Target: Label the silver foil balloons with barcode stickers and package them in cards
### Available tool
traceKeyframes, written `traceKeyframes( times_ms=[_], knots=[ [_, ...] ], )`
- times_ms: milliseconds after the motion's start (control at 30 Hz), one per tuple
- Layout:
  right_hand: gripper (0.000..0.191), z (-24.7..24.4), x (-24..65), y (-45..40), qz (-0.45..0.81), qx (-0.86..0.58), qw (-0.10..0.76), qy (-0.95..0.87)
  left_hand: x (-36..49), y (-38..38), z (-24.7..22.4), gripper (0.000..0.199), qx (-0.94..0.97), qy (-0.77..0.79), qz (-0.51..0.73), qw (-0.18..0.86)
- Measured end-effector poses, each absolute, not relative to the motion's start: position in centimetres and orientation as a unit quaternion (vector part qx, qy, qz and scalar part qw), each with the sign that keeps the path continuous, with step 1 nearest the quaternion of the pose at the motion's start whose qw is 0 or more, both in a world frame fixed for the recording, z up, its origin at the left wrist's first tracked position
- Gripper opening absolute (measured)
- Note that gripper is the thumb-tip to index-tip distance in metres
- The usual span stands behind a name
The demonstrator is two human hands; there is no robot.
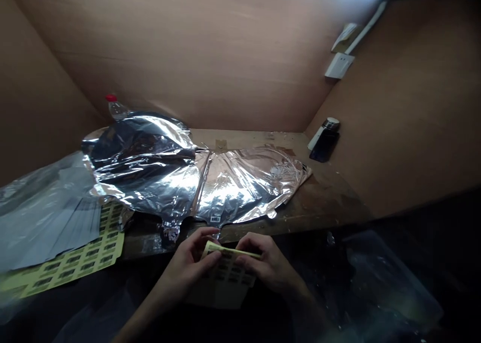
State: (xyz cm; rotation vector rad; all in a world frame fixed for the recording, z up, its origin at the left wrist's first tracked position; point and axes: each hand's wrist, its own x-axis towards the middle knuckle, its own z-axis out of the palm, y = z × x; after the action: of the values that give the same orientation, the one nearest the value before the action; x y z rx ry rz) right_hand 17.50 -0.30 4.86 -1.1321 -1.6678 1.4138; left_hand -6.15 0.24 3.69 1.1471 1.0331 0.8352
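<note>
A yellow sheet of printed labels is between my hands, just off the table's front edge, its top edge bent over. My left hand pinches the sheet's upper left corner between thumb and fingers. On the upper right part, my right hand grips the same sheet, thumb in front. Beyond them a large, crinkled silver foil balloon lies flat across the table. A small white label with dark print sits on the foil near its front edge.
More yellow label sheets lie at left under white papers and clear plastic. A red-capped bottle stands behind the foil. At right back are a dark phone-like object and a wall socket. A translucent bin sits lower right.
</note>
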Motion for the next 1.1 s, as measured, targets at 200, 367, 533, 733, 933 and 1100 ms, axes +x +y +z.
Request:
traceKeyframes(
  times_ms=[200,367,533,733,933,1100],
  knots=[
    [0.012,4.6,19.3,-0.3,0.479,-0.455,0.398,-0.636,-3.5,0.2,4.0,0.063,0.420,0.470,0.383,0.676],
    [0.013,4.0,20.3,-0.5,0.494,-0.462,0.423,-0.603,-1.1,-0.2,5.1,0.061,0.448,0.533,0.391,0.602],
    [0.027,3.2,21.8,-0.6,0.500,-0.483,0.419,-0.584,0.3,0.8,5.4,0.039,0.526,0.557,0.298,0.570],
    [0.028,2.7,25.1,-0.9,0.413,-0.549,0.421,-0.592,3.2,7.3,6.5,0.029,0.743,0.474,0.227,0.415],
    [0.023,4.1,28.1,-1.3,0.442,-0.522,0.367,-0.630,11.1,13.9,6.1,0.042,0.851,0.439,0.206,0.203],
    [0.020,4.6,28.5,-1.4,0.427,-0.525,0.353,-0.646,17.6,13.2,6.0,0.026,0.885,0.412,0.124,0.179]
  ],
)
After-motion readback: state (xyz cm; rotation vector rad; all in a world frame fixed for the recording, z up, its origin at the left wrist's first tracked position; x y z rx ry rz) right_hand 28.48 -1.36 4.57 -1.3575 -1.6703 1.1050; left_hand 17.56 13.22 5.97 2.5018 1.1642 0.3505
